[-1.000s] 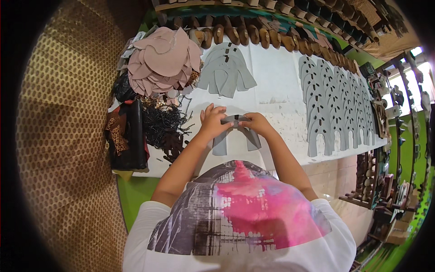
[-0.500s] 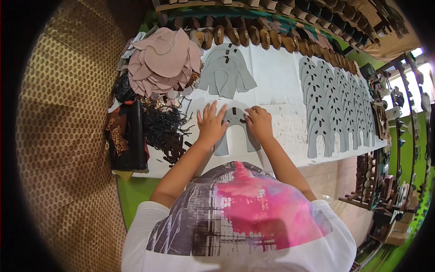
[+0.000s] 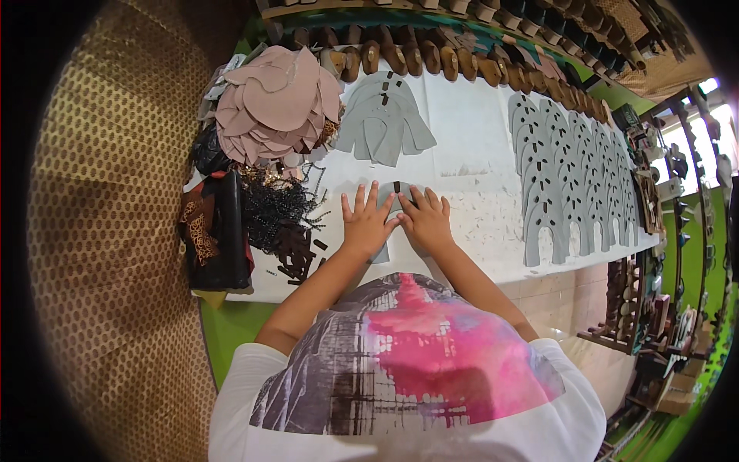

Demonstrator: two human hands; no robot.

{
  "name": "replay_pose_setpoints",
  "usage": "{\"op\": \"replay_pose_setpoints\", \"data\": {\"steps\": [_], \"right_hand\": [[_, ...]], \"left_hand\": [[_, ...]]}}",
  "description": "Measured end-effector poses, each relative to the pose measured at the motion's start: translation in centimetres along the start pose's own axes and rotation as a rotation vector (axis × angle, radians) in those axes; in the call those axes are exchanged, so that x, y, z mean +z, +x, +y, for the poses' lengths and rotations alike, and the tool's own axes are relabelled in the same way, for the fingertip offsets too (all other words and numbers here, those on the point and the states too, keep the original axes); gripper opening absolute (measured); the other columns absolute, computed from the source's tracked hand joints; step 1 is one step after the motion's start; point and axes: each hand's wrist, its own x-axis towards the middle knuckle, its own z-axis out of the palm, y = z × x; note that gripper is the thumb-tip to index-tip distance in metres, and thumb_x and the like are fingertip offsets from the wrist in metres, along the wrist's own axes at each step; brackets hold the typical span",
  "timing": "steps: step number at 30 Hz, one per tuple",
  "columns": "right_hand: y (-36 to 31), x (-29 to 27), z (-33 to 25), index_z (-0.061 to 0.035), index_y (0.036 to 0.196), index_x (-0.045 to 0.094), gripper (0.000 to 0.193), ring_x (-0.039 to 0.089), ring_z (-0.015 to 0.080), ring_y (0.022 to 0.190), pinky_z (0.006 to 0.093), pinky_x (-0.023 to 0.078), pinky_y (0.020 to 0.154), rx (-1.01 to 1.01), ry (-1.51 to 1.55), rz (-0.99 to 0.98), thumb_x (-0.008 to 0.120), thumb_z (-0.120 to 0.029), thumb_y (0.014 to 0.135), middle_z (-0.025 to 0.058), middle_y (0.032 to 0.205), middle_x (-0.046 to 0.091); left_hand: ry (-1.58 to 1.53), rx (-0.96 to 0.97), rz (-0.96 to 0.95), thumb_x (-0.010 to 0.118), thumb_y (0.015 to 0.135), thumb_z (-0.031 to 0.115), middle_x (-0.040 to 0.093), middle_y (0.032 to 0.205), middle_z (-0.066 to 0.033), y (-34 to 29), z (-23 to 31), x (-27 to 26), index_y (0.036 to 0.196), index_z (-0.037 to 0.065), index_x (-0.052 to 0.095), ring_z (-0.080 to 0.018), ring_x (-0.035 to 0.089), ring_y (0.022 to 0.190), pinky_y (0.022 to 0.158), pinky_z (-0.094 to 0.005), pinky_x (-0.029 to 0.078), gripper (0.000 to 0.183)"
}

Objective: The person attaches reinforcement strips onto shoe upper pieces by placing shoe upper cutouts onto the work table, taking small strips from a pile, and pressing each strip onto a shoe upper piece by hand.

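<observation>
A grey U-shaped shoe upper piece (image 3: 379,254) lies flat on the white table in front of me, mostly covered by my hands. One dark strip (image 3: 397,186) sits at the middle of its curved top. My left hand (image 3: 365,220) rests flat on its left side, fingers spread. On its right side lies my right hand (image 3: 426,222), also spread, the two thumbs close together. Beyond them is an overlapping stack of similar grey pieces (image 3: 377,127) with dark strips on them. Loose dark strips (image 3: 293,250) are heaped left of my left hand.
Rows of grey pieces (image 3: 536,185) cover the table's right part. Wooden shoe lasts (image 3: 412,58) line the far edge. At left stand a pile of pink cut pieces (image 3: 269,100), a tangle of black trim (image 3: 273,202) and a black case (image 3: 227,231). Shelves (image 3: 673,308) stand at right.
My right hand has moved left and nearer to me, its fingers now spread flat instead of bent at the piece's edge. My left hand has shifted slightly right and down.
</observation>
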Motion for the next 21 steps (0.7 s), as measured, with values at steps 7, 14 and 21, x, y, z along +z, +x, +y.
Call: {"op": "replay_pose_setpoints", "data": {"steps": [7, 14, 21], "right_hand": [[-0.3, -0.3, -0.1, -0.0184, 0.133, 0.047, 0.049, 0.032, 0.0331, 0.130, 0.0602, 0.019, 0.104, 0.062, 0.055, -0.093, 0.050, -0.039, 0.089, 0.0081, 0.141, 0.039], [-4.1, -0.5, 0.8, -0.0124, 0.132, 0.046, 0.059, 0.037, 0.0321, 0.125, 0.0566, 0.023, 0.101, 0.165, 0.041, -0.059, 0.058, -0.041, 0.082, 0.0106, 0.137, 0.042], [-5.4, -1.4, 0.3, -0.0071, 0.133, 0.044, 0.064, 0.033, 0.0309, 0.128, 0.0555, 0.022, 0.103, 0.271, 0.008, -0.126, 0.059, -0.042, 0.082, 0.0106, 0.139, 0.040]], "left_hand": [[-0.059, -0.069, -0.044, 0.048, 0.085, 0.053, 0.024, 0.148, -0.0130, -0.7, -0.3, 0.1, 0.140, 0.021, 0.036, -0.0346, 0.020, 0.136, 0.105, -0.0627, 0.005, 0.065], [-0.065, -0.112, -0.073, 0.052, 0.083, 0.052, 0.021, 0.150, -0.0145, -4.5, -0.8, -1.7, 0.142, 0.007, 0.030, -0.0325, 0.016, 0.138, 0.107, -0.0595, 0.002, 0.077], [-0.093, -0.066, -0.138, 0.055, 0.083, 0.048, 0.019, 0.149, -0.0169, -6.8, -0.6, -1.9, 0.141, 0.016, 0.034, -0.0377, 0.015, 0.137, 0.106, -0.0619, 0.003, 0.070]]}}
